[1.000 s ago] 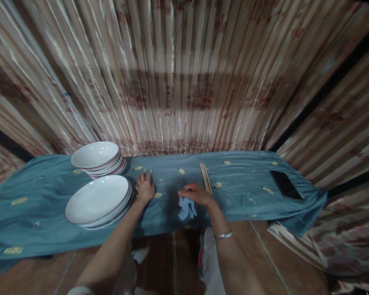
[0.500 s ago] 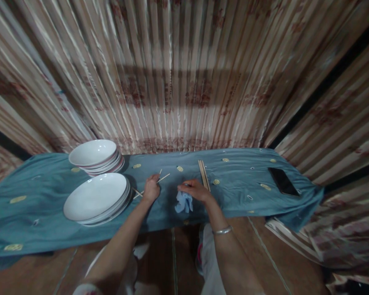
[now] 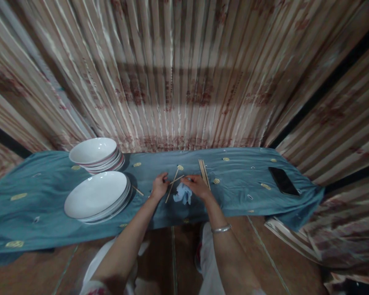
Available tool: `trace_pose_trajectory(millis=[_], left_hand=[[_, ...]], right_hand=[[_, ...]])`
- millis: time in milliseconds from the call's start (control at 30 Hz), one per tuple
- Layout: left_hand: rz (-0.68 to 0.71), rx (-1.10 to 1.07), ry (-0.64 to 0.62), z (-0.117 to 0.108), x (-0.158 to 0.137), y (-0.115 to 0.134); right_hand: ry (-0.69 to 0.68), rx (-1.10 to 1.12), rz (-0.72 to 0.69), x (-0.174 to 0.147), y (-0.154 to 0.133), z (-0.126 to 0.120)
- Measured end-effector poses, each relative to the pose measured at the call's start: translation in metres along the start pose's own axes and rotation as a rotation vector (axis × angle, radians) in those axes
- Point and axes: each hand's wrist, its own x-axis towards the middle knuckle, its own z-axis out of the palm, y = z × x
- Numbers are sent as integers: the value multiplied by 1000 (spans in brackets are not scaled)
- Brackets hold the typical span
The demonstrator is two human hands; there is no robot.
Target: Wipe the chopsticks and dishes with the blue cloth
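Observation:
My left hand (image 3: 160, 189) pinches a pair of thin wooden chopsticks (image 3: 172, 187) above the blue cloth (image 3: 43, 196). My right hand (image 3: 198, 186) grips a small light-blue rag (image 3: 182, 194) and touches the far end of the chopsticks. A bundle of more chopsticks (image 3: 203, 173) lies just right of my right hand. One loose chopstick (image 3: 138, 190) lies by the plates.
A stack of shallow white plates (image 3: 96, 196) sits left of my hands, with a stack of white bowls (image 3: 95, 153) behind it. A black phone (image 3: 282, 181) lies at the cloth's right end. A striped curtain (image 3: 184, 82) hangs behind the table.
My left hand picked up two chopsticks beside the plates and carried them right to meet my right hand and the rag. One chopstick stays by the plates.

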Motion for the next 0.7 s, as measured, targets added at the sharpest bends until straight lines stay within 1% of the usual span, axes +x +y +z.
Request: trace_pose_trajectory(millis=[100,200,233,300,400,533,600,700], left_hand=[[61,51,-33,-17,-14,2],[152,281,-97,-31,-31,1],[149,333,-115,-34,-35,0],[115,366,-126,-38,-41,-1],[52,332,-101,-38,-44,-1],[29,271,-76,-34,-47,0],[42,250,-98,-31,-50,1],[111,294,-157,-29,-53,4]], right_hand=[[19,13,19,-1,0,-5],[15,28,31,-3,0,-11],[15,36,28,-4,-1,-13],[22,58,25,-5,-1,-14],[45,87,33,-5,0,-13],[97,94,45,-4,2,-9],[114,106,54,-4,3,-8],[78,161,64,-6,2,-7]])
